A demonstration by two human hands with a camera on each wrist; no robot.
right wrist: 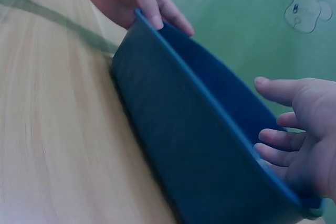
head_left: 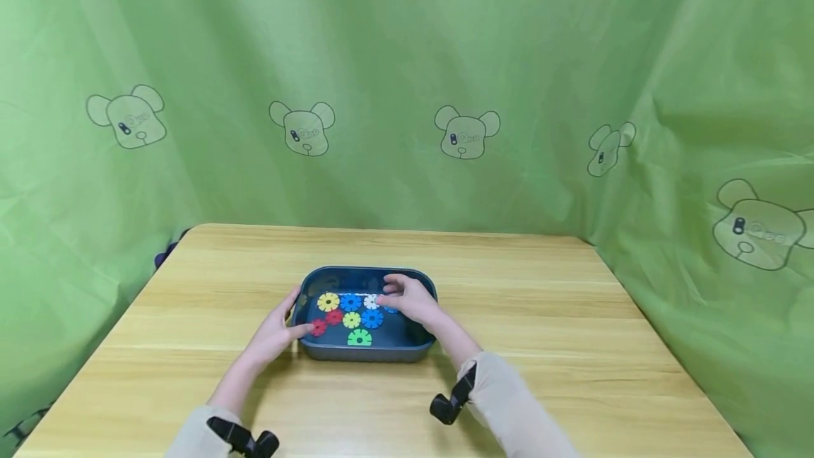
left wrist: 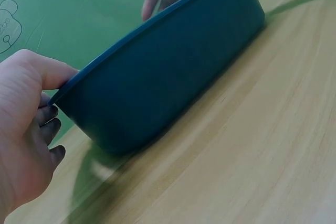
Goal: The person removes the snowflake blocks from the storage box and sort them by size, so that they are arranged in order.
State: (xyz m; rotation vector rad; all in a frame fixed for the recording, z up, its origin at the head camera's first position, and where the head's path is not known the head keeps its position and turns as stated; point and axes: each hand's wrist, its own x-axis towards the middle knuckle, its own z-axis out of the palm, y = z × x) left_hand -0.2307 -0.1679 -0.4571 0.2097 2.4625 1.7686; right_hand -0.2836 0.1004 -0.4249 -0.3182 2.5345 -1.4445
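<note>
A dark blue plastic tray (head_left: 365, 353) stands on the table with several flower-shaped discs lying in it. Among them are a yellow disc (head_left: 328, 302), a white disc (head_left: 370, 302), a blue disc (head_left: 372, 319), a green disc (head_left: 360, 338) and a red disc (head_left: 317, 329). My left hand (head_left: 273, 334) grips the tray's left rim, thumb inside and fingers outside, as the left wrist view also shows. Over the tray's right part hovers my right hand (head_left: 415, 301), fingers loosely bent and apart from the thumb. Nothing shows in it in the right wrist view, and it partly covers another blue disc.
The wooden table (head_left: 521, 302) extends around the tray on every side. Behind it hangs a green curtain (head_left: 381, 182) printed with mouse-like heads. Black wrist cameras are strapped over both light sleeves.
</note>
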